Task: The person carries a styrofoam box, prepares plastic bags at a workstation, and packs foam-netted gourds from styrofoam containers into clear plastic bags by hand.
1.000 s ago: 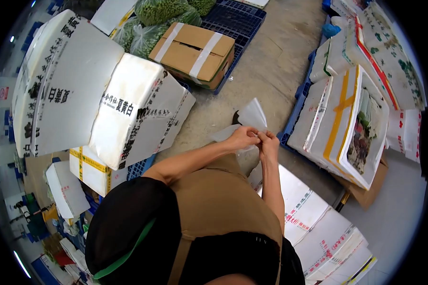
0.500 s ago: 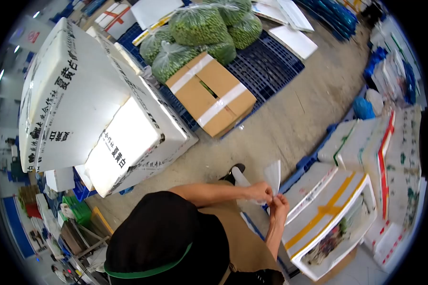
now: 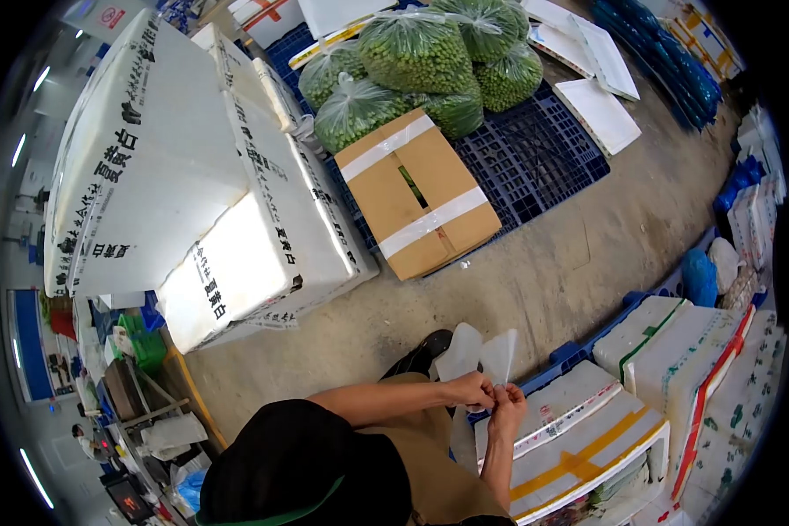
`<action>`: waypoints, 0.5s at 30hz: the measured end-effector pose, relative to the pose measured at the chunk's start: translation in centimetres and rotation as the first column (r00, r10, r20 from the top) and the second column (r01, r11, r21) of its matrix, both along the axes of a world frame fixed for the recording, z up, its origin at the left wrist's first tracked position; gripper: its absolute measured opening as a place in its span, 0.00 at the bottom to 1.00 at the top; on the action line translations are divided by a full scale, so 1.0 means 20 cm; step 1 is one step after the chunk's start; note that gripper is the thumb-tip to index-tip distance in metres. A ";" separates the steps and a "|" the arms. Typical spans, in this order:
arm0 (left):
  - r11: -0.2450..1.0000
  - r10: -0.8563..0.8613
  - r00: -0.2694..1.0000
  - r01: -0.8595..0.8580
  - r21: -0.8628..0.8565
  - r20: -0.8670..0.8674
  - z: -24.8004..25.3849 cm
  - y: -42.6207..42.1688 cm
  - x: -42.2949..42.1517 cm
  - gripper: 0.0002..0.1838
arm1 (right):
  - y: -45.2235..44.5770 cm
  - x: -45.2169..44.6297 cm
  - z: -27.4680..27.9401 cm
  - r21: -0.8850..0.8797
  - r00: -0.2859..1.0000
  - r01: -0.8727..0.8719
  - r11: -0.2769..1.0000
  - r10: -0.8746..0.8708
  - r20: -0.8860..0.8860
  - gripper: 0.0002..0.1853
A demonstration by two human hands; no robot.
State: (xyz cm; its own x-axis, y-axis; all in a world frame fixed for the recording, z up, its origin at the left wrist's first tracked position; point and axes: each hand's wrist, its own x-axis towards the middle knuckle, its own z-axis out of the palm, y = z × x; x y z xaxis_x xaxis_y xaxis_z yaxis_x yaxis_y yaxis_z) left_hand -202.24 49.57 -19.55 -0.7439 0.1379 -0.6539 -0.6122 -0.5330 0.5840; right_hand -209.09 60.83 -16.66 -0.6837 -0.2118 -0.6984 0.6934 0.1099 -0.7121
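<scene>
My left hand (image 3: 471, 390) and my right hand (image 3: 507, 407) meet close together, fingers pinched. Between them is a thin, translucent plastic bag (image 3: 498, 355), its loose part standing up above the fingers. Another pale, sheet-like piece (image 3: 460, 352) shows just left of it; whether it belongs to the same bag I cannot tell. The fingertips' exact hold on the plastic is partly hidden. Just right of and below my hands lies a white foam box (image 3: 579, 447) with yellow tape.
A taped cardboard box (image 3: 421, 197) and bags of green produce (image 3: 416, 53) rest on a blue pallet (image 3: 543, 153). Large white foam boxes (image 3: 272, 210) stack up at left. More foam boxes (image 3: 675, 351) stand at right. A dark shoe (image 3: 430, 351) is on the concrete floor (image 3: 570, 263).
The camera view has shifted, so the surroundings sit differently in it. My hands stay together on the plastic bag, and more pale plastic shows above them.
</scene>
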 end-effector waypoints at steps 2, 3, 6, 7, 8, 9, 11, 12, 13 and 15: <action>0.996 0.038 0.998 -0.041 -0.073 -0.049 -0.02 0.00 -0.02 0.06 | -0.06 -0.04 0.04 0.040 0.994 -0.093 0.995 0.095 -0.057 0.06; 0.988 0.056 0.996 -0.066 -0.142 -0.075 -0.02 -0.01 -0.03 0.06 | -0.07 -0.07 0.03 0.057 0.988 -0.117 0.992 0.121 -0.090 0.05; 0.957 0.202 0.975 -0.217 -0.190 -0.097 0.00 -0.02 -0.08 0.04 | -0.10 -0.14 0.03 0.107 0.962 -0.178 0.978 0.196 -0.189 0.04; 0.944 0.263 0.960 -0.276 -0.180 -0.094 0.01 -0.04 -0.09 0.04 | -0.12 -0.17 0.09 0.123 0.950 -0.195 0.973 0.218 -0.222 0.05; 0.945 0.300 0.954 -0.299 -0.132 -0.008 0.01 -0.05 -0.10 0.04 | -0.15 -0.19 0.17 0.143 0.937 -0.208 0.968 0.239 -0.254 0.05; 0.943 0.329 0.941 -0.323 -0.084 0.080 0.00 -0.06 -0.11 0.05 | -0.20 -0.21 0.29 0.137 0.906 -0.252 0.958 0.283 -0.314 0.06; 0.937 0.334 0.920 -0.347 0.028 0.202 0.02 -0.11 -0.12 0.05 | -0.31 -0.21 0.64 -0.066 0.906 -0.366 0.928 0.339 -0.252 0.09; 0.935 0.315 0.920 -0.344 0.091 0.234 0.05 -0.13 -0.13 0.06 | -0.35 -0.21 0.83 -0.222 0.869 -0.473 0.853 0.410 -0.276 0.09; 0.940 0.339 0.912 -0.334 -0.062 0.230 0.07 -0.12 -0.15 0.05 | -0.38 -0.20 1.02 -0.369 0.826 -0.561 0.741 0.470 -0.312 0.10; 0.902 0.402 0.877 -0.429 0.054 0.264 0.11 -0.13 -0.18 0.05 | -0.39 -0.18 1.33 -0.655 0.771 -0.610 0.446 0.523 -0.362 0.07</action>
